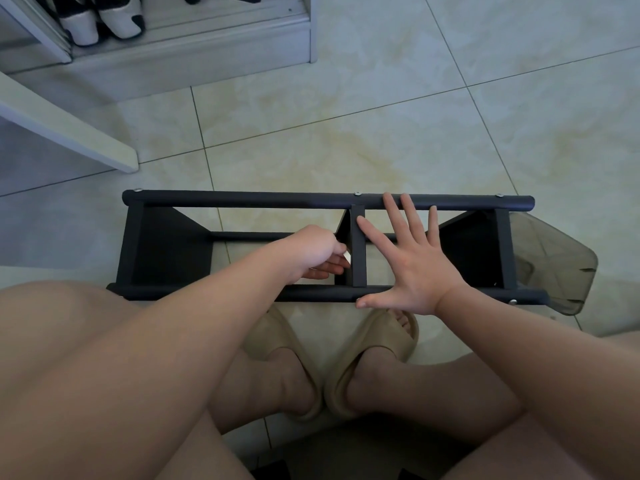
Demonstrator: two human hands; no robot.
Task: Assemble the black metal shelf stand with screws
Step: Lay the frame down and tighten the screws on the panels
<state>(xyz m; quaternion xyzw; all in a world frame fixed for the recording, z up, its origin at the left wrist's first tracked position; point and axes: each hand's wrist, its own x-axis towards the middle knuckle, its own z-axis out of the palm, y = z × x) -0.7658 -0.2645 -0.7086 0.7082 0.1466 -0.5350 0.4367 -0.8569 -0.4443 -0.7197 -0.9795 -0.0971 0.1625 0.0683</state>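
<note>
The black metal shelf stand point(242, 199) lies on its side on the tiled floor in front of my knees, with two long tubes and three cross panels. Silver screw heads point(356, 193) show along the far tube and one near the right end of the near tube. My right hand point(415, 261) lies flat with spread fingers across the frame, just right of the middle panel point(358, 247). My left hand point(313, 251) reaches inside the frame left of that panel, fingers curled around a small pale object that is mostly hidden.
A translucent grey plastic stool or bin point(554, 261) sits against the stand's right end. My feet in beige slippers point(374, 355) are just below the frame. A white cabinet point(190, 46) with shoes stands at the back left, and a white board point(69, 129) juts out at left.
</note>
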